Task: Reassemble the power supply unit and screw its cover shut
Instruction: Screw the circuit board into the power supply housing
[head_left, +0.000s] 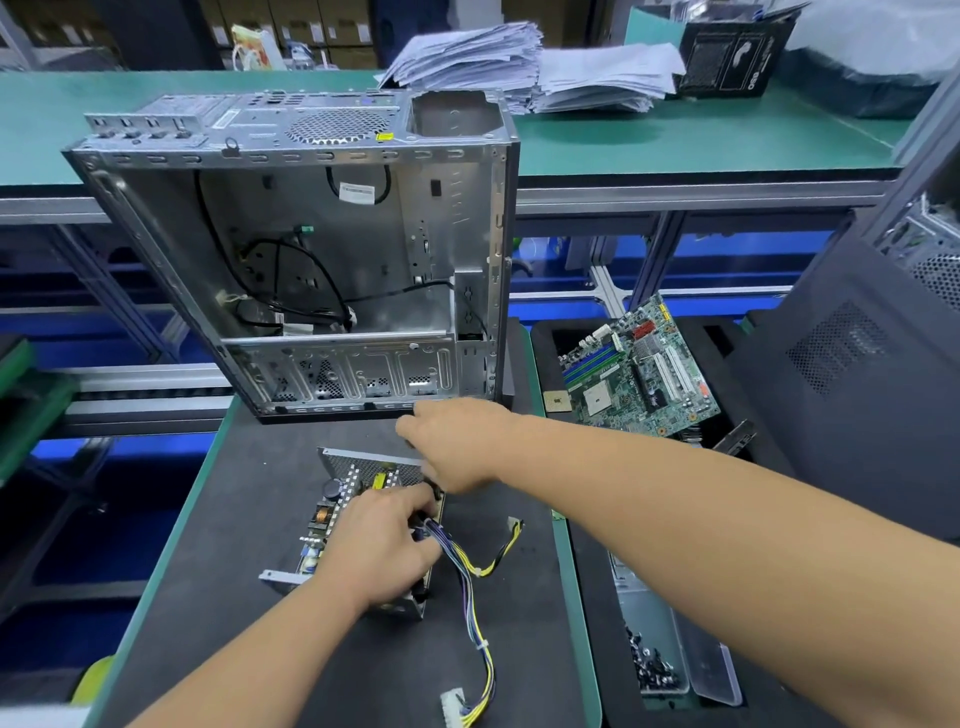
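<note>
Open power supply unit (358, 525) mid-bench (249, 649); left hand (379, 551) fingers curled on its cable bundle (467, 582); right hand (457, 447) grip on far edge unclear.

Open power supply unit (358, 525) lies coverless on mat; cables (475, 597) trail right.

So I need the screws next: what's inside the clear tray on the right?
The clear tray holds a heap of small dark screws at its near left end; anything beneath the heap is hidden.
</note>
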